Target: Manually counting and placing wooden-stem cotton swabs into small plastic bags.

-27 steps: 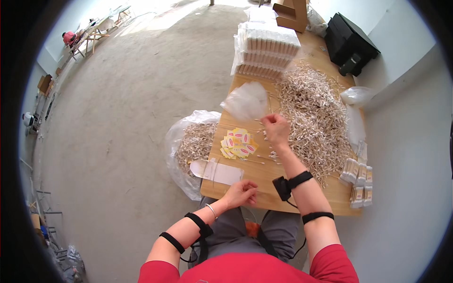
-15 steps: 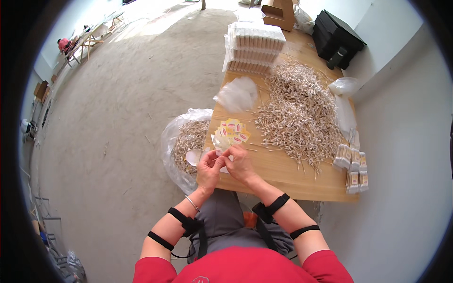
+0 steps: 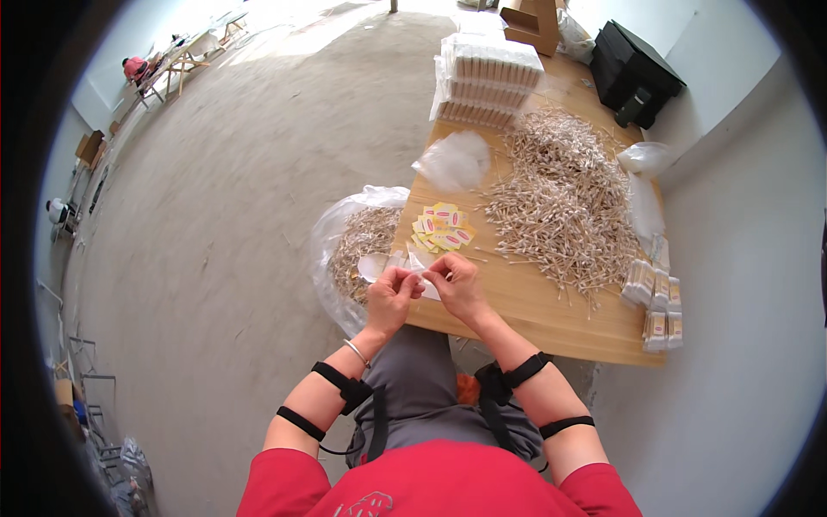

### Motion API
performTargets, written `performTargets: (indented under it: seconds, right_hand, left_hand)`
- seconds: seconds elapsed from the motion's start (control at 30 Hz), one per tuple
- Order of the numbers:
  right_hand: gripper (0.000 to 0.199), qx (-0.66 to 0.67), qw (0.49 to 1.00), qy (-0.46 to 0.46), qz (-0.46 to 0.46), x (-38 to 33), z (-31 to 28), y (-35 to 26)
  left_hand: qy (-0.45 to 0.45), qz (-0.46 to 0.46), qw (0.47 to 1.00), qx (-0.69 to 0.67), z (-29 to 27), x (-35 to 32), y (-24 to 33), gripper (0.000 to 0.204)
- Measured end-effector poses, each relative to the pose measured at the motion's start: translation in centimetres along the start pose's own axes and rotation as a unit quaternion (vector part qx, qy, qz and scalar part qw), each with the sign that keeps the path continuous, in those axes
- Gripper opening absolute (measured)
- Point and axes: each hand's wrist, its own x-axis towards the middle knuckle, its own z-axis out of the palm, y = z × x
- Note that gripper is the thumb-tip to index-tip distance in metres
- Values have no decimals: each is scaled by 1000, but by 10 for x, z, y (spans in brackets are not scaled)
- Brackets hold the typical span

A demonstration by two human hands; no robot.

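At the table's near left corner, my left hand [image 3: 391,299] and my right hand [image 3: 457,284] are close together, fingers pinched. Between their fingertips is a thin, whitish see-through piece, apparently a small plastic bag [image 3: 417,260]; its exact form is hard to make out. Just beyond the hands lies a loose heap of small yellow and white printed cards [image 3: 442,227]. Further off, clear plastic bags [image 3: 454,161] lie in a flat pile. A big mound of cotton swabs [image 3: 564,207] spreads to the right of the cards.
Wrapped packs of swabs [image 3: 489,73] are stacked at the table's [image 3: 538,314] far end, near a cardboard box [image 3: 527,28] and a black bin [image 3: 636,76]. Small filled packs [image 3: 656,297] stand at the right edge by the wall. A large plastic sack [image 3: 332,258] of swabs sits left of the table.
The view has shifted slightly, so the table appears further right. The see-through piece no longer covers part of the cards; both hands still pinch near each other.
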Motion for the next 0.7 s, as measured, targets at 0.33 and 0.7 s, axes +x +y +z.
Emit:
performTargets:
  seconds: [0.33, 0.7]
  right_hand:
    - [11, -159, 987, 25, -12, 2, 26, -7]
    - [9, -281, 938, 2, -205, 53, 76, 4]
  left_hand:
    - [129, 56, 990, 27, -4, 3, -3, 14]
    - [93, -18, 991, -98, -67, 21, -1, 24]
